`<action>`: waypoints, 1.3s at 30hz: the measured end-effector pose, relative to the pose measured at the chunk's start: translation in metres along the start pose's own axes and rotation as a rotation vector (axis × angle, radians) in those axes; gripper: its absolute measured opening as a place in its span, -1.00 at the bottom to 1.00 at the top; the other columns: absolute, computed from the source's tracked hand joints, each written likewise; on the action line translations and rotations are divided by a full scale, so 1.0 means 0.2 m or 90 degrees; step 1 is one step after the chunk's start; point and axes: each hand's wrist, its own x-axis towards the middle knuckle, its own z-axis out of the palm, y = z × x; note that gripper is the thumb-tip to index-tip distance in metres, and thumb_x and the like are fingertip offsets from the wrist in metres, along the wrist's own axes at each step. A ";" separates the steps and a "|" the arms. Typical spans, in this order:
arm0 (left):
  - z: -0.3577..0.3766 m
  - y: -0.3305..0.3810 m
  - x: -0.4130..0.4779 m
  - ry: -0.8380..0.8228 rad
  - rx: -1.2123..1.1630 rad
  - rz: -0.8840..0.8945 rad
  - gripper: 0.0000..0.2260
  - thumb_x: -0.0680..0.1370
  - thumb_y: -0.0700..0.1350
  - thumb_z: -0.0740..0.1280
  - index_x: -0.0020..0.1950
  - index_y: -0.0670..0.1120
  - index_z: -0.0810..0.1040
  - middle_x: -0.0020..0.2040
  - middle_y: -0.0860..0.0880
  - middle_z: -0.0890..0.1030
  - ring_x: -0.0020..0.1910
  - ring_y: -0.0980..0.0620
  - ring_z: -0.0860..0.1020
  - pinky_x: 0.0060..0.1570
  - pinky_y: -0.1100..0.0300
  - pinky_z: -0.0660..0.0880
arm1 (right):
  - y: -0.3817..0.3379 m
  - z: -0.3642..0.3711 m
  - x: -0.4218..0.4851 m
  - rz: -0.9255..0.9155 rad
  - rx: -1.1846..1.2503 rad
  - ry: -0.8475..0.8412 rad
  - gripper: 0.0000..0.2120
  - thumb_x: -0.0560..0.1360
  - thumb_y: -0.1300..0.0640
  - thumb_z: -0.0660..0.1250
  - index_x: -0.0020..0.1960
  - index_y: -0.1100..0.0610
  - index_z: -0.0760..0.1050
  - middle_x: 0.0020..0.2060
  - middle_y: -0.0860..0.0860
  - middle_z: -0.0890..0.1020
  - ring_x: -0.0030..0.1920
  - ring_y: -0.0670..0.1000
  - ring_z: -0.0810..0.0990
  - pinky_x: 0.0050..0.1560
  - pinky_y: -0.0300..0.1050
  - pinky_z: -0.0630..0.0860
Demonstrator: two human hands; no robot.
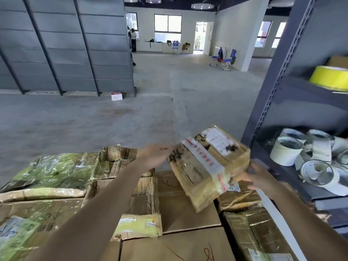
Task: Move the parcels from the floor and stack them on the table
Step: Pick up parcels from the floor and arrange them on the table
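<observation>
A taped brown cardboard parcel (209,164) with a white label and red-printed tape hangs tilted above a stack of parcels. My right hand (258,178) grips its lower right corner. My left hand (154,157) touches its left edge with the fingers stretched out. Below lie several stacked parcels: a plain brown box marked with a circled 2 (180,202), a worn box under my left forearm (143,196) and a plastic-wrapped greenish parcel (50,172) at the left. The table under the stack is hidden.
A grey metal shelf rack (273,87) stands close on the right, holding tape rolls (286,153) and a yellow roll (329,78). Grey shelving backs (66,49) line the left. Open concrete floor (150,113) lies ahead, with a small white box (116,96), blue chairs and a person far off.
</observation>
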 end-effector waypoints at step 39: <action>-0.09 -0.18 -0.20 0.077 0.215 -0.062 -0.63 0.60 -0.02 0.14 0.41 0.13 0.37 0.27 -0.03 0.53 -0.14 -0.04 0.62 -0.14 0.13 0.52 | -0.46 0.46 -0.05 -0.081 -0.222 -0.050 -0.61 0.67 -0.01 0.04 0.25 0.24 0.46 0.11 0.14 0.57 0.06 0.12 0.54 0.00 -0.01 0.51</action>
